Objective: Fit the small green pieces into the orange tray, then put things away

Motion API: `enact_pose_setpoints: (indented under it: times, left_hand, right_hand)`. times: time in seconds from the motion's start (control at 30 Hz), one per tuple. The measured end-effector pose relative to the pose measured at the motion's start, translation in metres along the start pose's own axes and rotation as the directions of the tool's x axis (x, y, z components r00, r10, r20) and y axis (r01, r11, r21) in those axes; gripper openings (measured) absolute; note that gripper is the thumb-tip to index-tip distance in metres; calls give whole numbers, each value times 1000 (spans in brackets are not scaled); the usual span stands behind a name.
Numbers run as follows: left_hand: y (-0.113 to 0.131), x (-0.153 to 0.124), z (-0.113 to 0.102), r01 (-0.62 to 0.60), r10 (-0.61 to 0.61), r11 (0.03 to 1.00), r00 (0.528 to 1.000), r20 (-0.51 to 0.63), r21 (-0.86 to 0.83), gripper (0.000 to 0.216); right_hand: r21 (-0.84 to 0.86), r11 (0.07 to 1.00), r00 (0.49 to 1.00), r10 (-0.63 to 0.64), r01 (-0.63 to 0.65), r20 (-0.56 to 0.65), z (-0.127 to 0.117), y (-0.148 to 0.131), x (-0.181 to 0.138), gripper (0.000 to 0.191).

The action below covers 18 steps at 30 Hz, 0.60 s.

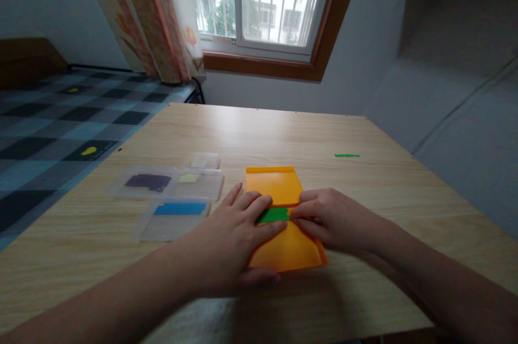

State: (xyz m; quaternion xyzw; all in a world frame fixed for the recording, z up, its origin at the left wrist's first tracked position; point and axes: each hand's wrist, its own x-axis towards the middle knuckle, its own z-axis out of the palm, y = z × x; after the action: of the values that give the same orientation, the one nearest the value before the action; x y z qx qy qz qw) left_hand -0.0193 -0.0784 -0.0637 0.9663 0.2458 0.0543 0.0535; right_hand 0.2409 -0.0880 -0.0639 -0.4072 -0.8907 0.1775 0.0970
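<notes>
An orange plastic case (272,184) with raised edges lies opened out on the table. Across its middle runs a flat green strip (274,215) whose right end is jagged. My left hand (238,230) rests over the case's left side with its fingers stretched out, some above and some below the green strip. At the strip's right end my right hand (326,214) is closed in a pinch, the fingertips touching or just beside the jagged edge. Whatever is between those fingertips is too small and hidden to make out.
Clear plastic boxes stand on the left: one with dark purple pieces (149,182), one with a blue block of pieces (180,209), one with pale yellow pieces (189,178). A thin green row of bits (347,155) lies on the wooden table (299,136) at the right.
</notes>
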Motion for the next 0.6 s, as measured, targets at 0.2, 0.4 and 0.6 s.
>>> enact_pose_setpoints:
  times: [0.2, 0.4, 0.6]
  left_hand:
    - [0, -1, 0, -2, 2, 1000, 1000, -10, -10, 69]
    - [1, -2, 1, 9, -9, 1000, 1000, 5, -7, 68]
    - [0, -2, 1, 11, -11, 1000, 1000, 11, 0, 67]
  right_hand:
    - [-11, 1000, 1000, -1, 1, -11, 0, -2, 1, 22]
    - [-14, 1000, 1000, 12, -12, -10, 1, -3, 1, 22]
    - [-11, 1000, 1000, 17, -17, -16, 0, -4, 3, 22]
